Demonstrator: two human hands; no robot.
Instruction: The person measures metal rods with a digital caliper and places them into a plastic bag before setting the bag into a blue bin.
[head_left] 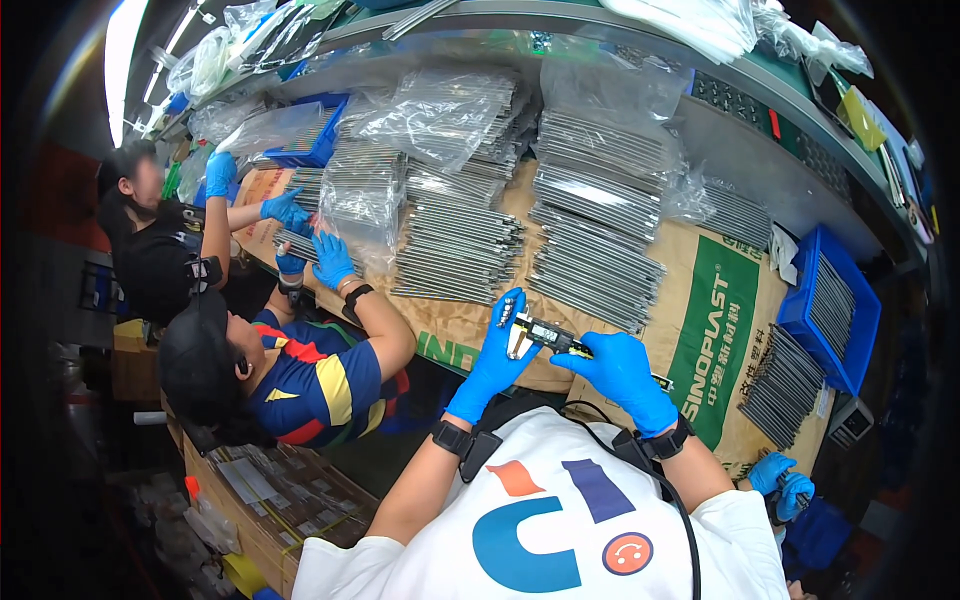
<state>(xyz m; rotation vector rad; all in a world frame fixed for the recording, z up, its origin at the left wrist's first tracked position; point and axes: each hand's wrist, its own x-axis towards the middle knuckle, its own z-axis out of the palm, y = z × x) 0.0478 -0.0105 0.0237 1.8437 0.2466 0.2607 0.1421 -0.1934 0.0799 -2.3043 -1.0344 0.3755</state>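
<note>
My gloved right hand is closed around a digital caliper, with its small display facing up. The caliper's jaws reach left, against the fingers of my gloved left hand. That hand is closed on a shiny metal piece near its fingertips; most of the piece is hidden by the glove. Just beyond my hands lie two broad stacks of slim metal rods, a left stack and a right stack, side by side on the table.
Clear plastic bags cover the rods farther back. At the right stands a blue bin holding rods, with a pile of darker rods beside it. Brown printed sacking covers the table. Co-workers in blue gloves handle rods at the left; another person's gloved hands show at lower right.
</note>
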